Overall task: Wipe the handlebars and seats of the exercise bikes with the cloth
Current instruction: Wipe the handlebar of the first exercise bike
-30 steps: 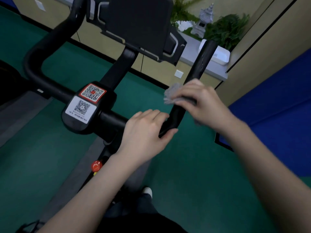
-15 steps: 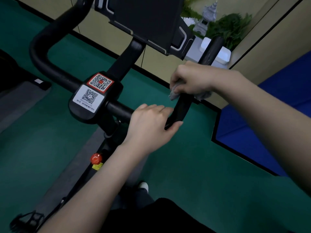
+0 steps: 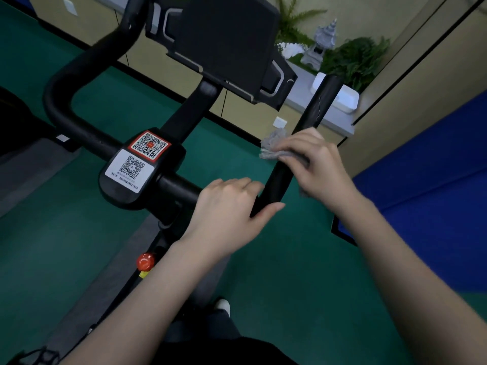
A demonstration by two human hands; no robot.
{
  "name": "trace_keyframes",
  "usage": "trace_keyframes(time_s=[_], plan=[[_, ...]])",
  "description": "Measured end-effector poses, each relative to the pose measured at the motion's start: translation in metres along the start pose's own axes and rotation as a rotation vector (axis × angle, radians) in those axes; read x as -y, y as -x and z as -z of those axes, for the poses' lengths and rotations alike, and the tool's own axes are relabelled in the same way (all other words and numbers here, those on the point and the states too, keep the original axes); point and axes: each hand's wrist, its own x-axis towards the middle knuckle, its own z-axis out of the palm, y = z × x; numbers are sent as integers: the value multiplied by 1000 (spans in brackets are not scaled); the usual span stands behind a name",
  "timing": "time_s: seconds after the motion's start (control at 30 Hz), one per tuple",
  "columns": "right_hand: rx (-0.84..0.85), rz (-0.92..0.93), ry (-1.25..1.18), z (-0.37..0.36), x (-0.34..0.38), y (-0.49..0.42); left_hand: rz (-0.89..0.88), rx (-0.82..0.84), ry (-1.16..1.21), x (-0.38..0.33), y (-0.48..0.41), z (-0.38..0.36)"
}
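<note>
One grey cloth (image 3: 272, 148), two bare hands: the right hand (image 3: 315, 164) clamps its grip on the cloth, pressed round the right prong of a black handlebar (image 3: 317, 108). The left hand (image 3: 229, 212) closes its grip on the bar's bend just below. Two QR stickers (image 3: 149, 147) and one red knob (image 3: 145, 261) mark the stem. Green floor (image 3: 290, 285) lies open beneath, and a blue panel (image 3: 421, 206) borders the right.

Dim, even indoor light; wide-angle bending at edges; slight motion blur.

Cloth (image 3: 274, 147) under right hand (image 3: 320, 164) on handlebar (image 3: 315, 109); left hand (image 3: 229, 206) nearer, at bend
</note>
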Motion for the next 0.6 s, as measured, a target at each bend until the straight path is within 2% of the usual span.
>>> trace_keyframes(time_s=[0.1,0.23,0.43,0.6], plan=[[-267,-72,-56,-14,-5,11,18,-5,26,-3,-2,2],[-550,-278,-302,-38,5,29,47,-16,33,-10,-9,2],[-798,-503,-533,-50,8,20,94,-18,109,-24,-27,-5],[-830,-571,-652,-62,9,32,134,-6,254,-25,-37,-11]])
